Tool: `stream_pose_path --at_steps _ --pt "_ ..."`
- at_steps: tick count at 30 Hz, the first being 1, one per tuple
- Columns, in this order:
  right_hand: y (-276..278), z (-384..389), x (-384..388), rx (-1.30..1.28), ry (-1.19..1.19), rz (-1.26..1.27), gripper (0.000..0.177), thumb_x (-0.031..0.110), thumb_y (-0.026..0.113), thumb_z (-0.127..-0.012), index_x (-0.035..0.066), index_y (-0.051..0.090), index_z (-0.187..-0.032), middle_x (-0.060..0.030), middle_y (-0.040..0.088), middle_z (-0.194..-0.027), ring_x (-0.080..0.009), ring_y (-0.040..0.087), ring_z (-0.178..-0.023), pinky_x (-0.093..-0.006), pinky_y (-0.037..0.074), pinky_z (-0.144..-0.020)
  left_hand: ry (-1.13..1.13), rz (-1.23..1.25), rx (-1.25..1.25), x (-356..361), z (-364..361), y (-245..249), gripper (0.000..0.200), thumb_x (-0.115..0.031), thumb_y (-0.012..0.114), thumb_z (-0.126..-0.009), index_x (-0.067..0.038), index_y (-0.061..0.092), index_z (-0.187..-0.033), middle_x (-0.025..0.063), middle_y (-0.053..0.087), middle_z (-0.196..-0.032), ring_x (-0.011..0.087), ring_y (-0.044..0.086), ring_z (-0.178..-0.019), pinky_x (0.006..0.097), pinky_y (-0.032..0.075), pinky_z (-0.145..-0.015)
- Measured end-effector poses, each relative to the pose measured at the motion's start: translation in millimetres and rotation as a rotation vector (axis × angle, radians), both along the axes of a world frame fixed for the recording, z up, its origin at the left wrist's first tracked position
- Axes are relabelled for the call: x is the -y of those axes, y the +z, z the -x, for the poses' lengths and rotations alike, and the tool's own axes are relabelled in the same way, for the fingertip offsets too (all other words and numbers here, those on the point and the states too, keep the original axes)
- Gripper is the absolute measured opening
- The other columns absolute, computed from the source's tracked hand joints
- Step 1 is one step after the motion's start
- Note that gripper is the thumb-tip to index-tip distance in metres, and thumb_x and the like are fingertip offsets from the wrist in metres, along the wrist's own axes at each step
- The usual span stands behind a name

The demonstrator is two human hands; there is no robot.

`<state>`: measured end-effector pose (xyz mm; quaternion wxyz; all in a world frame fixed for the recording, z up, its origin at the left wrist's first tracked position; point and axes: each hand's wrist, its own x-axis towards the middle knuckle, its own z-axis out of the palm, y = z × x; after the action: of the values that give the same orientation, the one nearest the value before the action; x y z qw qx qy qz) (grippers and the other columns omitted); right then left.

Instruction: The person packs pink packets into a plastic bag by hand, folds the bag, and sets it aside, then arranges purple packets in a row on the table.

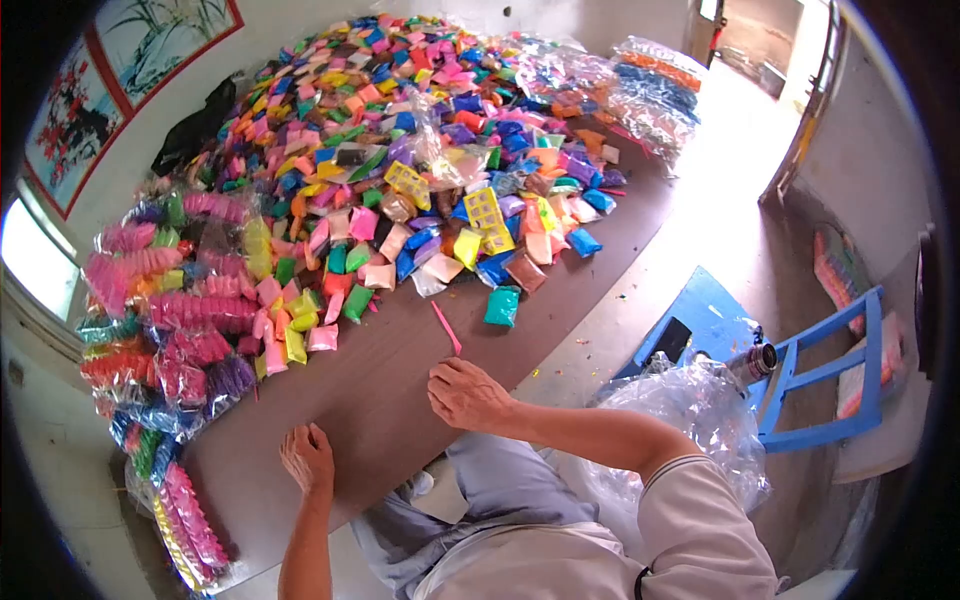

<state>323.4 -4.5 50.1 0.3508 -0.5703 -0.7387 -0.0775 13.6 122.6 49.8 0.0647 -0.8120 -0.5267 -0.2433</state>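
My right hand (468, 394) rests over the brown tabletop (390, 370) near its front edge, fingers curled under. What it holds, if anything, is hidden below the palm. Just beyond its knuckles lies a thin pink plastic stick (446, 328), apart from the hand. A teal packet (502, 306) lies flat to the right of the stick. Farther left, my left hand (307, 458) sits at the table edge with its fingers bent inward and nothing showing in them. Nearest beyond both hands is the front of a large heap of small coloured packets (355, 255).
Bundled strips of packets (205, 312) are stacked at the table's left end. Yellow printed sheets (487, 220) lie on the heap. Clear plastic bags (650, 435) and a blue chair (825, 375) with a dark phone-like object (670, 340) stand to my right. A bright doorway opens at back right.
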Motion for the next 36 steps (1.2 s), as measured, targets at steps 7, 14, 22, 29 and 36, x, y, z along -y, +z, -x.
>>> stream_pose_path --at_steps 7,14,22,29,36 --pt "7.3 5.3 2.6 0.061 -0.047 0.014 0.011 0.015 0.064 -0.083 0.006 0.058 -0.085 -0.0099 0.056 -0.095 -0.027 0.057 -0.097 -0.0367 0.049 -0.089 -0.014 -0.044 0.024 3.1 -1.9 2.4 0.025 -0.016 0.062 -0.092 -0.006 0.053 -0.071 0.0126 0.056 -0.072 0.0334 0.058 -0.075 0.0471 0.045 -0.073" --pt "4.1 8.8 0.7 0.079 -0.053 -0.103 0.012 0.017 0.063 -0.083 0.006 0.058 -0.086 -0.0104 0.057 -0.097 -0.0278 0.057 -0.1 -0.0382 0.048 -0.092 -0.014 -0.063 0.037 -0.2 5.8 -4.6 0.026 -0.016 0.063 -0.091 -0.005 0.053 -0.069 0.0132 0.057 -0.071 0.0349 0.057 -0.073 0.0485 0.045 -0.072" --pt "50.8 -46.5 -44.8 -0.017 -0.276 -0.216 0.037 0.01 0.07 -0.082 0.003 0.061 -0.116 -0.015 0.061 -0.117 -0.0354 0.058 -0.113 -0.0447 0.049 -0.097 -0.041 -0.06 0.075 6.3 3.7 3.0 0.026 -0.015 0.065 -0.089 -0.006 0.053 -0.068 0.0124 0.058 -0.072 0.0347 0.057 -0.074 0.0478 0.044 -0.072" --pt "69.6 -121.3 -117.4 0.015 -0.371 -0.035 0.058 0.015 0.074 -0.078 0.007 0.054 -0.132 -0.0176 0.06 -0.123 -0.0347 0.056 -0.117 -0.0464 0.046 -0.099 -0.051 -0.053 0.097 6.4 3.4 1.9 0.023 -0.016 0.067 -0.087 -0.006 0.055 -0.07 0.0113 0.059 -0.073 0.0338 0.058 -0.075 0.0466 0.044 -0.072" --pt "45.0 -131.1 -158.5 0.075 -0.412 0.101 0.035 0.024 0.069 -0.085 0.012 0.065 -0.118 -0.0126 0.066 -0.117 -0.034 0.059 -0.111 -0.0461 0.047 -0.093 -0.032 -0.022 0.134 9.1 5.7 2.4 0.021 -0.019 0.068 -0.089 -0.006 0.06 -0.074 0.012 0.061 -0.075 0.0342 0.059 -0.076 0.0461 0.045 -0.076"
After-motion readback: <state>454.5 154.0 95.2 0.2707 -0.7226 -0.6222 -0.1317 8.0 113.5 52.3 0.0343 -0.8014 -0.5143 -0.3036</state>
